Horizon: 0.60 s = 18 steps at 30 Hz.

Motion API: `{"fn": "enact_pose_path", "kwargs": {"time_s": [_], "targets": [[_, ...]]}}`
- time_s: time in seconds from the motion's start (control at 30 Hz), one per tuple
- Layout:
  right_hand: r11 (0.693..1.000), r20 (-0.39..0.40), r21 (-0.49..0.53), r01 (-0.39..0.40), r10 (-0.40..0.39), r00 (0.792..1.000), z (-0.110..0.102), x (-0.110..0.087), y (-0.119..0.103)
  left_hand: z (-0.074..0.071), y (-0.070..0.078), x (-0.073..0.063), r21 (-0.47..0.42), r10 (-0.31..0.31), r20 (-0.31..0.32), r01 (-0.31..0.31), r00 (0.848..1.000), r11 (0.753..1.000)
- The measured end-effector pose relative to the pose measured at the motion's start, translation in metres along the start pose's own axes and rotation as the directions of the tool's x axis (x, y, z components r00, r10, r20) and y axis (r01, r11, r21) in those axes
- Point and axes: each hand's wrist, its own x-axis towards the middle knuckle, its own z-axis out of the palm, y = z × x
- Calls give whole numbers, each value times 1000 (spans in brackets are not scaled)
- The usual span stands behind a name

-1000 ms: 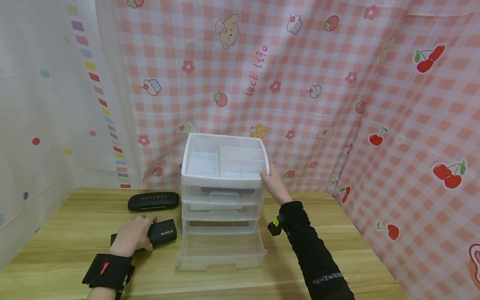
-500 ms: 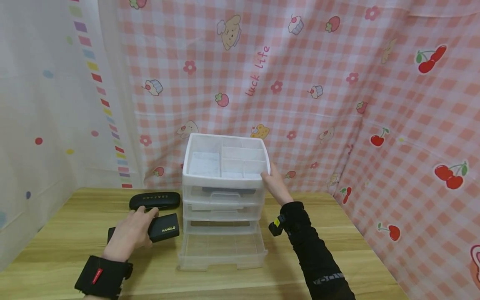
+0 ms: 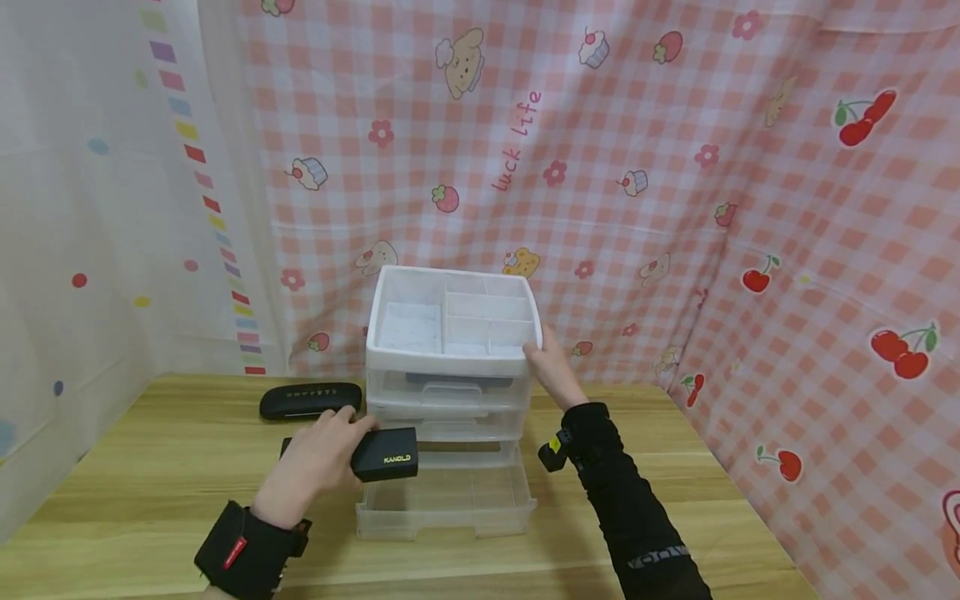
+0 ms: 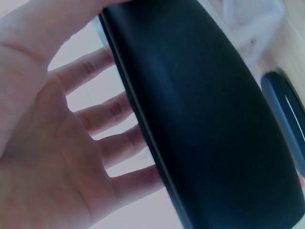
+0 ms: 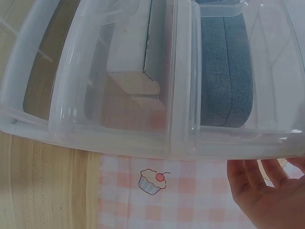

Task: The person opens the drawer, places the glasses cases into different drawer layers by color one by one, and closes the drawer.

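My left hand [image 3: 318, 454] holds a black glasses case [image 3: 385, 454] with gold lettering, up over the left side of the pulled-out bottom drawer [image 3: 450, 523]. In the left wrist view the thumb and fingers wrap the case [image 4: 200, 109] from opposite sides. The clear drawer belongs to a white drawer organizer [image 3: 442, 365] whose compartmented top tray shows nothing inside. My right hand [image 3: 553, 367] grips the organizer's top rim at the right side; in the right wrist view its fingers [image 5: 252, 176] lie along the organizer's side.
Another black glasses case [image 3: 309, 402] lies on the wooden table [image 3: 150, 500], left of the organizer. Inside the upper clear drawers are a blue fabric case [image 5: 226, 71] and a white box [image 5: 131, 52]. A checked curtain [image 3: 450, 125] hangs behind.
My left hand has taken the glasses case off the table and carried it right, over the drawer. The right hand stays at the organizer's rim.
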Motion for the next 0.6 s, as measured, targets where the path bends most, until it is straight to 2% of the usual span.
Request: {"fn": "enact_pose_path", "kwargs": {"time_s": [0.2,0.33,0.43,0.6], "targets": [[1000,-6,-24,0,0,1000,1,-19,-24,10,24,12,-21,77,-9,-77,997,997],[1000,-15,-25,2,-2,1000,1,-7,-7,20,38,20,-28,111,2,-111,994,993],[1000,-23,-21,-1,0,1000,0,5,9,28,48,25,1,138,10,-138,990,990],[1000,-28,-22,9,-10,1000,1,6,9,41,62,35,83,187,-2,-186,982,979]]}}
